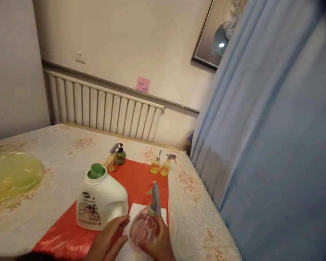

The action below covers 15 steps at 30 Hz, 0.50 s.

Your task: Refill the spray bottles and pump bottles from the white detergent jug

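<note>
My right hand (159,246) grips a pink see-through spray bottle (143,229) with a grey trigger head, held upright over a white cloth (136,212) on a red mat (136,181). Beside the bottle's left side my left hand (108,241) rests with fingers apart, touching the white cloth and close to a white detergent jug (101,203) with an open green spout. The jug stands on the red mat just left of the pink bottle.
Further back on the mat stand a dark green pump bottle (120,155) and a yellow spray bottle (111,161); two small yellow spray bottles (160,166) stand right of them. A yellow plastic lid (12,177) lies at left. A blue curtain (260,145) hangs at right, a radiator (103,108) behind.
</note>
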### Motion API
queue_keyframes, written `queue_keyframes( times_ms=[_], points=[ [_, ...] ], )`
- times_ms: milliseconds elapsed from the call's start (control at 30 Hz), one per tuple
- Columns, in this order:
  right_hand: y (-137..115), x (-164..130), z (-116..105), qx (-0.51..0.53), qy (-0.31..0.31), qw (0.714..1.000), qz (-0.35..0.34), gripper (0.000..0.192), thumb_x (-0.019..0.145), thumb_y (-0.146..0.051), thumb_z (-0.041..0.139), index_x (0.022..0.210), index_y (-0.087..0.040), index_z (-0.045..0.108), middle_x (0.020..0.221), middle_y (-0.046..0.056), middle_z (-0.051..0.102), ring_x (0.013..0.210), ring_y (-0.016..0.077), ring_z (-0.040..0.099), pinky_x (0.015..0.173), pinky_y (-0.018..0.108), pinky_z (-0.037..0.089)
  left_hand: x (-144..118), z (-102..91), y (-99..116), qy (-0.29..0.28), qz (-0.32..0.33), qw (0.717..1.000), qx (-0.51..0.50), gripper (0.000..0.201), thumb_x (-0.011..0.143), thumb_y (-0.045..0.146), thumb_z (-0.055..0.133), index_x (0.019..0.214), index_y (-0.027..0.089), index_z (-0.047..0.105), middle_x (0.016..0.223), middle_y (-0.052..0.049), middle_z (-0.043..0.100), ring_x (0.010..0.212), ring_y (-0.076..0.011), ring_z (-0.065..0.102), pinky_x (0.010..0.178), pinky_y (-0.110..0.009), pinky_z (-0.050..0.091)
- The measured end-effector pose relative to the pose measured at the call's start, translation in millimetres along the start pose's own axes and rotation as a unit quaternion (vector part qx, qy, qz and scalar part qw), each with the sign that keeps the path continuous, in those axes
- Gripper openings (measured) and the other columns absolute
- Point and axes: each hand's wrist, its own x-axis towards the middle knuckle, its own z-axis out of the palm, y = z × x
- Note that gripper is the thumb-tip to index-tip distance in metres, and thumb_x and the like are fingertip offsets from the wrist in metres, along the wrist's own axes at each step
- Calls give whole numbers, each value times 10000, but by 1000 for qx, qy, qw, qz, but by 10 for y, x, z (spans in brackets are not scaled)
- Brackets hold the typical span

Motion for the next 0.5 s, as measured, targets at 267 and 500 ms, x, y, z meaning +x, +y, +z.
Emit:
queue_keyframes(
  times_ms=[267,500],
  points=[
    [-76,-354,219,-59,14,998,-25,760,443,-172,775,1185,-263,645,1051,39,744,1006,308,708,822,296,599,30,217,360,-51,1,994,-98,442,850,516,577,1208,270,658,1276,-61,662,1228,-288,561,1053,-354,443],
    [-114,-432,241,-71,21,997,-31,847,422,-193,838,1242,-252,633,1072,48,740,1011,310,712,816,274,602,52,150,351,-133,-50,982,-124,469,888,477,541,1285,233,603,1284,-76,645,1247,-292,536,1091,-392,393]
  ],
)
